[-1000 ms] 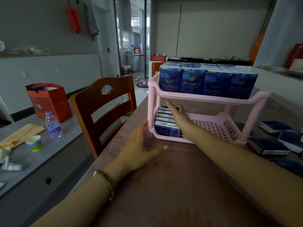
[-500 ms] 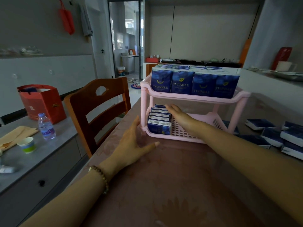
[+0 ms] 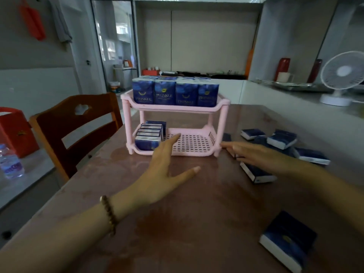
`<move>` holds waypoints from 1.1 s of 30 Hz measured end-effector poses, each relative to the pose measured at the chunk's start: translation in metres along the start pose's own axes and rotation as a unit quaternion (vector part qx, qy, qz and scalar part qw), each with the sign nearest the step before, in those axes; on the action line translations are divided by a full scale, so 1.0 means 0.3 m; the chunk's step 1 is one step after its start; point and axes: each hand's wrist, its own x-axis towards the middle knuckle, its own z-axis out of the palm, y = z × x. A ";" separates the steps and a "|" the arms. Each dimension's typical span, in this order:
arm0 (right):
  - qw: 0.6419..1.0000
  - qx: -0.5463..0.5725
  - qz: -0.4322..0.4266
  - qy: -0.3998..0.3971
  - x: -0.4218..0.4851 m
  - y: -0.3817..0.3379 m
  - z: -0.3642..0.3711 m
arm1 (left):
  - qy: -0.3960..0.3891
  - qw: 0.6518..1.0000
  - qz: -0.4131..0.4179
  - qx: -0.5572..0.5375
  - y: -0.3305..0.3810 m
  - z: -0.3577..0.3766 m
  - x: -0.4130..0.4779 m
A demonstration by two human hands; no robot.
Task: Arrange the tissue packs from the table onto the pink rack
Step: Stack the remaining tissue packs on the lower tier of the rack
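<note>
Tissue packs (image 3: pixel 175 94) top the pink rack (image 3: pixel 177 109). Left hand (image 3: pixel 165 170) hovers released before it. Right hand (image 3: pixel 254 154), fingers straight, holds nothing above loose packs near the right edge of the bench (image 3: pixel 197 223).

table (image 3: pixel 187 223): is carrying the things
pink rack (image 3: pixel 197 154): is standing at its far middle
tissue packs (image 3: pixel 281 139): are lying scattered right of the rack
</note>
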 end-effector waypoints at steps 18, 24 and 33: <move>0.994 -0.026 0.007 0.107 -0.349 0.180 -0.094 | -0.372 0.925 0.072 -0.036 0.314 0.344 -0.004; 0.969 -0.042 0.016 0.241 -0.216 0.202 -0.123 | -0.231 0.962 0.059 -0.130 0.227 0.310 0.052; 0.949 -0.164 0.133 0.236 -0.098 0.198 -0.024 | 0.017 0.988 -0.041 -0.148 -0.021 0.268 0.160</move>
